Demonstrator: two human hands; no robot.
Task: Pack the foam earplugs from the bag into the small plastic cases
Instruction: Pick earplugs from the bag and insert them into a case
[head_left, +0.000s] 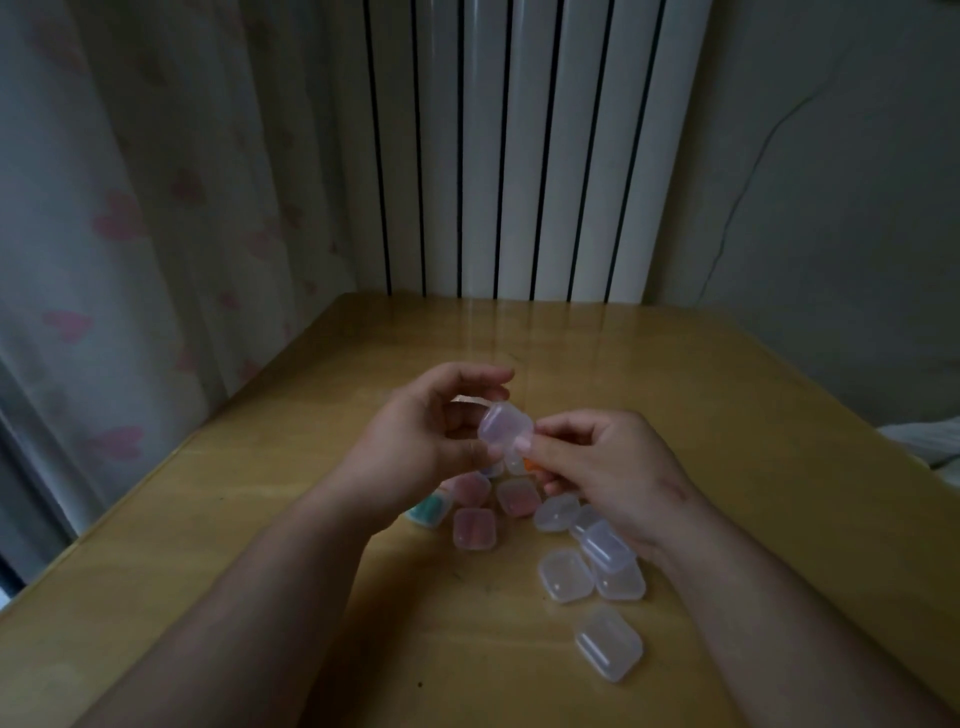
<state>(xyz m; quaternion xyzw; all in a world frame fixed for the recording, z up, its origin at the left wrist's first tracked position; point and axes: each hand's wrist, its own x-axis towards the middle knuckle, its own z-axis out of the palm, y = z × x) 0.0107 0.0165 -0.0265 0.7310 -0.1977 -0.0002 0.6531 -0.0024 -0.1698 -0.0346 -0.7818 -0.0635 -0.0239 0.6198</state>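
Right hand (613, 467), left hand (415, 441) around tilted case (505, 423)

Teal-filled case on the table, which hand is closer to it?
Left. The left hand hovers just above the teal-filled case; the right hand is farther right, beyond the pink-filled cases. Both hold a clear case.

- The table (675, 395) is made of wood, finished smooth and glossy.
- The lifted case (505, 425) is made of clear, smooth plastic.
- The same slightly shiny plastic is seen on the lying cases (608, 643).
- The curtain (130, 234) is made of thin matt cloth.
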